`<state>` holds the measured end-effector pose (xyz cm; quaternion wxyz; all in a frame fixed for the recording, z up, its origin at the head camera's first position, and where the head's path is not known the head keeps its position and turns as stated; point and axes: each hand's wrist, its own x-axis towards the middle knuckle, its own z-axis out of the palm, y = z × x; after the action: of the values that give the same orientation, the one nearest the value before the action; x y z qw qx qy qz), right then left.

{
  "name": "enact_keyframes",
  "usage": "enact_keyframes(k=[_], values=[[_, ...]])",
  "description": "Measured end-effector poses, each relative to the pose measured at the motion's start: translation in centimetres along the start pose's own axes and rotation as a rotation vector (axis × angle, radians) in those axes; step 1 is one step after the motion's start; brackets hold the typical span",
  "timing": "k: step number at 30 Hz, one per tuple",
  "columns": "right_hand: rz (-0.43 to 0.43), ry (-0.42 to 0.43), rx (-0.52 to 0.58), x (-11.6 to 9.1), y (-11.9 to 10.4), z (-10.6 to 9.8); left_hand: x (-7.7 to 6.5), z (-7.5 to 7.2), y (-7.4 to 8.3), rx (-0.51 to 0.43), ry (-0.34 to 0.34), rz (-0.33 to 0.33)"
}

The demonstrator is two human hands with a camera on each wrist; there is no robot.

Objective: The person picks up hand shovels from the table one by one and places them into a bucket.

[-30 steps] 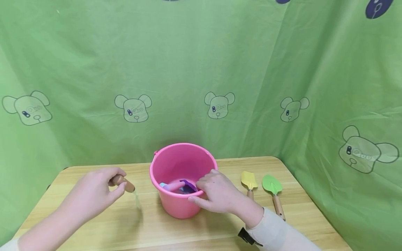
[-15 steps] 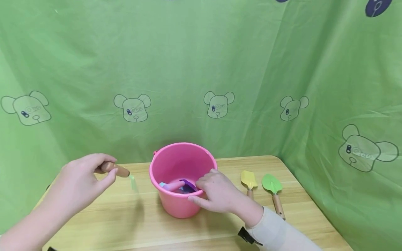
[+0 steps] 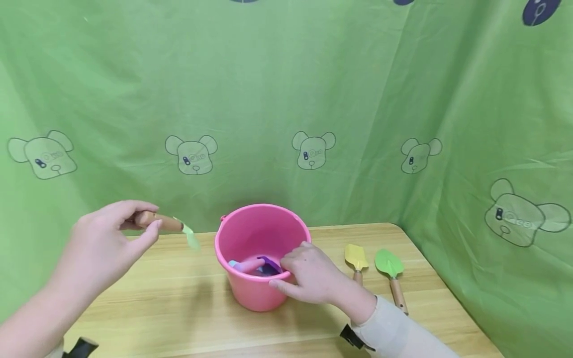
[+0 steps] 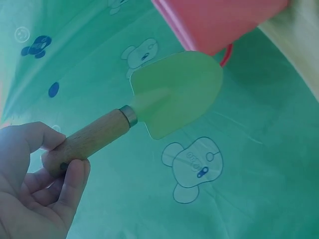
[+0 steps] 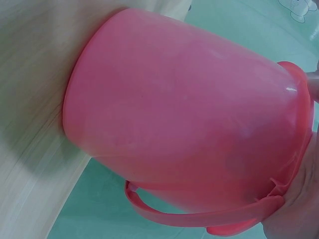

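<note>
My left hand (image 3: 103,243) pinches a small trowel (image 3: 167,222) by the end of its wooden handle, raised above the table left of the pink bucket (image 3: 257,296). In the left wrist view the trowel's light green blade (image 4: 179,94) points away from the fingers, towards the bucket. My right hand (image 3: 311,273) grips the bucket's near right rim, thumb outside and fingers over the edge. The bucket stands upright, its handle (image 5: 199,217) hanging down the side in the right wrist view. Inside lie a pink rod-like piece (image 3: 248,265) and a purple piece (image 3: 270,263), partly hidden.
Right of the bucket a yellow shovel (image 3: 356,256) and a green trowel (image 3: 389,263), both wooden-handled, lie on the wooden table (image 3: 179,318). My right forearm partly covers the yellow one's handle. A green curtain (image 3: 250,99) surrounds the table at the back and sides.
My left hand has risen and moved left with the trowel, whose blade has swung from hanging down to pointing more to the right. The right hand and bucket have stayed put.
</note>
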<state>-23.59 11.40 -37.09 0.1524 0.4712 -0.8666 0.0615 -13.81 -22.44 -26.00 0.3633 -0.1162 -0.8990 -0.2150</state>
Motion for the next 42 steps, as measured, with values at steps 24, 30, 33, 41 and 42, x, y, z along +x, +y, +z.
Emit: enact_keyframes(k=[24,30,33,41,42], values=[[-0.005,0.026,-0.003,-0.2,0.0,0.1,0.0,3.6,1.5,-0.202,0.105,-0.026],[-0.008,0.028,-0.001,-0.2,0.0,0.1,-0.1,4.8,1.6,-0.224,0.083,-0.027],[-0.008,0.029,0.001,-0.2,0.0,0.2,-0.2,5.2,1.6,-0.23,0.068,-0.036],[-0.006,0.029,0.007,-0.2,0.1,0.4,-0.3,6.5,2.0,-0.263,0.022,-0.061],[-0.006,0.029,0.007,-0.2,0.1,0.4,-0.4,6.6,2.1,-0.269,0.017,-0.065]])
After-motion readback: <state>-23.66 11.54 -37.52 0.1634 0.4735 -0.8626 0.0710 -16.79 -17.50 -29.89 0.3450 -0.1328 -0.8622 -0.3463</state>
